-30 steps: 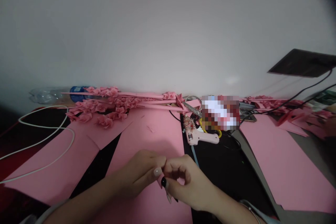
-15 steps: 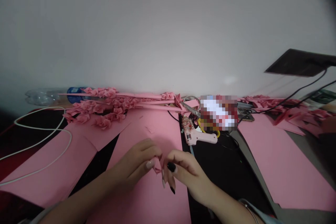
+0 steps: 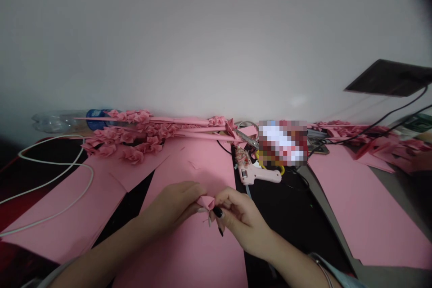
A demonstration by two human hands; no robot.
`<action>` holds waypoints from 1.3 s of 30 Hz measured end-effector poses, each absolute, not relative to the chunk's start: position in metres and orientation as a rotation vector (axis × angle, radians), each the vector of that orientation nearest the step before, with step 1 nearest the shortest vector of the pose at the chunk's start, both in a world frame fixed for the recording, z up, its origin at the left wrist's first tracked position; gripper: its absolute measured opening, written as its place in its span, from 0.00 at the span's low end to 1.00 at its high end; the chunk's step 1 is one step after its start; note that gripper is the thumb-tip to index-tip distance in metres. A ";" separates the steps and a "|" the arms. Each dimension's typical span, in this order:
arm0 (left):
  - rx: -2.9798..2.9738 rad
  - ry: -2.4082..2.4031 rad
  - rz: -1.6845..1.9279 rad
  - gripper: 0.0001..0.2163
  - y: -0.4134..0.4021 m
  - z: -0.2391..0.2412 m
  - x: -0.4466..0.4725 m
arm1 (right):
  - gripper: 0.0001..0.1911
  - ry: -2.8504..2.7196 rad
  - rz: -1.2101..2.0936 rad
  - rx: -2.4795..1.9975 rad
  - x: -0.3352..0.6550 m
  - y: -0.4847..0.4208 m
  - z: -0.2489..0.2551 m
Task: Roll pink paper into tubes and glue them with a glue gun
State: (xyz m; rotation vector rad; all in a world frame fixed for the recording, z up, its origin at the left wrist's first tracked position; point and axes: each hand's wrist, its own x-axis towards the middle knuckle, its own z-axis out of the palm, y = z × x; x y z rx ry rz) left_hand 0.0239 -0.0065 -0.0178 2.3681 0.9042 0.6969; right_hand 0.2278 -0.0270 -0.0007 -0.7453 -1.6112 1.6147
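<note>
A small folded piece of pink paper (image 3: pixel 206 201) is held between my two hands, above the pink sheet (image 3: pixel 189 252) in the middle. My left hand (image 3: pixel 180 204) pinches it from the left, with fingers on top and thumb beneath. At its right edge, my right hand (image 3: pixel 241 218) has curled fingers and the thumb pressed against the paper. An open fold faces right, towards the right thumb. Something thin shows below the fingers, too small to make out.
Pink paper flowers (image 3: pixel 135 153) lie along the wall, near a clear plastic bottle (image 3: pixel 60 121). A glue gun (image 3: pixel 259 174) and yellow-handled scissors (image 3: pixel 278 170) lie beyond my right hand. A white cable (image 3: pixel 91 175) loops at left. Another person's hand (image 3: pixel 421 161) is at far right.
The paper piece has turned so its open fold faces right. My right hand has moved left and now touches it. My left hand's grip has shifted around the paper.
</note>
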 end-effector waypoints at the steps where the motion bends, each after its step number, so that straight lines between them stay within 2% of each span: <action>1: 2.374 0.885 0.704 0.15 -0.006 -0.019 0.024 | 0.07 -1.614 1.609 -0.745 0.228 -0.027 -0.001; 11: 2.429 0.888 0.622 0.21 -0.008 -0.020 0.024 | 0.09 -1.626 1.605 -0.787 0.227 -0.026 -0.002; 27: 2.470 0.914 0.535 0.22 -0.008 -0.014 0.025 | 0.08 -1.761 1.530 -0.820 0.229 -0.024 -0.003; 39: 2.693 0.940 0.553 0.26 -0.005 -0.011 0.027 | 0.08 -1.949 1.363 -0.951 0.231 -0.023 0.004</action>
